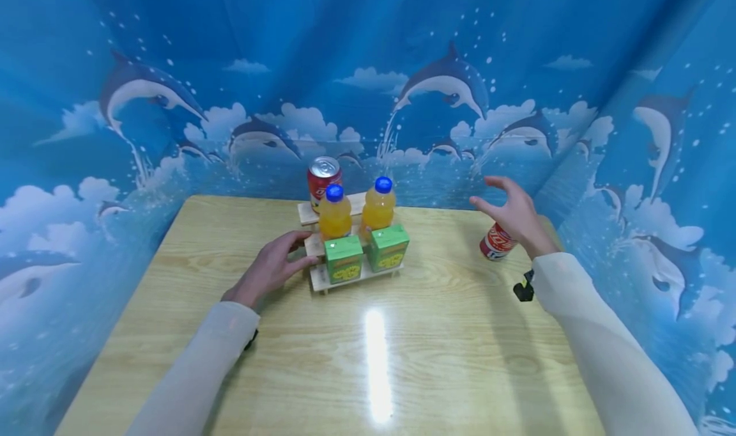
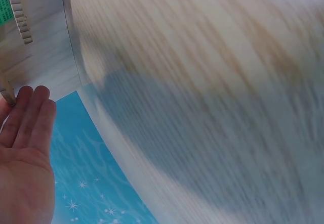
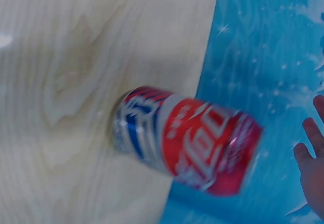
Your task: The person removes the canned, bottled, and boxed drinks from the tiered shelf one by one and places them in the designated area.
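Observation:
My left hand (image 1: pixel 270 266) grips the left end of a small wooden tiered rack (image 1: pixel 318 277), thumb in front and fingers farther back. In the left wrist view its fingertips (image 2: pixel 40 95) meet the rack's edge. The front tier bears two green boxes, the left one (image 1: pixel 344 260) and the right one (image 1: pixel 388 247). Behind them stand two orange drink bottles with blue caps, one left (image 1: pixel 335 217) and one right (image 1: pixel 378 209). A red soda can (image 1: pixel 324 183) is on the back tier. My right hand (image 1: pixel 513 215) hovers, thumb and fingers spread, above another red soda can (image 3: pixel 187 140) upright on the table.
The wood-grained table (image 1: pixel 299 353) carries a bright light reflection near its middle. A blue dolphin-print curtain (image 1: pixel 345 71) hangs right behind the table's back edge and along both sides. The right-hand can stands near the table's right back corner.

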`<action>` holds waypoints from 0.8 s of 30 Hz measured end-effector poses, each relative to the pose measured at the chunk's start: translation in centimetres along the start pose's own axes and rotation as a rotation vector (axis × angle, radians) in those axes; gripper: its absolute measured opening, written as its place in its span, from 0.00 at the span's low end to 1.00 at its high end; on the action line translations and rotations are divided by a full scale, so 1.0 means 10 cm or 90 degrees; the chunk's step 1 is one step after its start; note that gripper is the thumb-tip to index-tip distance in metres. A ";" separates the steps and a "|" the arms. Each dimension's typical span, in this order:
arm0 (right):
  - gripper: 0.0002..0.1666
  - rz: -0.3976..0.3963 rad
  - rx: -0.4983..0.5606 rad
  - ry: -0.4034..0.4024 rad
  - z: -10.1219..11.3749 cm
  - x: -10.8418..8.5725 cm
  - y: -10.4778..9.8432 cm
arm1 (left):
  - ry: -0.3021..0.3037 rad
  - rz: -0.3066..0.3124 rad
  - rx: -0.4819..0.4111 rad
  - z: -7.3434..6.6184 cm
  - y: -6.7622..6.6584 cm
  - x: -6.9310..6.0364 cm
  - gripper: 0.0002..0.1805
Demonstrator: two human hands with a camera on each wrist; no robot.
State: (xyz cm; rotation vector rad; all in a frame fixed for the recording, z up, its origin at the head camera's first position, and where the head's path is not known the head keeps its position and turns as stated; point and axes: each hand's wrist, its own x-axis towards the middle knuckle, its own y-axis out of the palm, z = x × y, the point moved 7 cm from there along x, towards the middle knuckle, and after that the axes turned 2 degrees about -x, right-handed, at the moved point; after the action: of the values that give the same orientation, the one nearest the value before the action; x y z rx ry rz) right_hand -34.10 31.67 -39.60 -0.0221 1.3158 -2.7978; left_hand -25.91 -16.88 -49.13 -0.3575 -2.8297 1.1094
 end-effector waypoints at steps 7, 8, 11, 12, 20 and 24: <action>0.56 -0.007 0.005 -0.054 0.36 0.07 0.04 | -0.005 0.002 -0.005 0.00 0.00 -0.01 0.35; 0.55 -0.007 0.007 -0.063 0.42 0.08 0.05 | -0.006 0.002 -0.006 0.00 0.00 -0.01 0.35; 0.55 -0.004 0.005 -0.080 0.56 0.10 0.08 | -0.004 0.000 -0.005 0.01 0.00 -0.01 0.35; 0.54 -0.003 0.005 -0.085 0.61 0.11 0.09 | -0.004 0.000 -0.005 0.01 0.00 -0.01 0.35; 0.51 0.009 0.013 -0.125 0.94 0.20 0.20 | 0.002 0.000 -0.002 0.01 0.00 0.01 0.35; 0.50 0.021 0.022 -0.150 1.11 0.24 0.26 | 0.005 0.000 0.000 0.02 0.01 0.02 0.35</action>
State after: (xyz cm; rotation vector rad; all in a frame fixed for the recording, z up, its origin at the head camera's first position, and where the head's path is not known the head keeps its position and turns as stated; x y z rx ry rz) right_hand -36.04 21.35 -34.48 -0.3150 1.2025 -2.6891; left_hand -26.09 -16.87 -49.31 -0.3599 -2.8237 1.1051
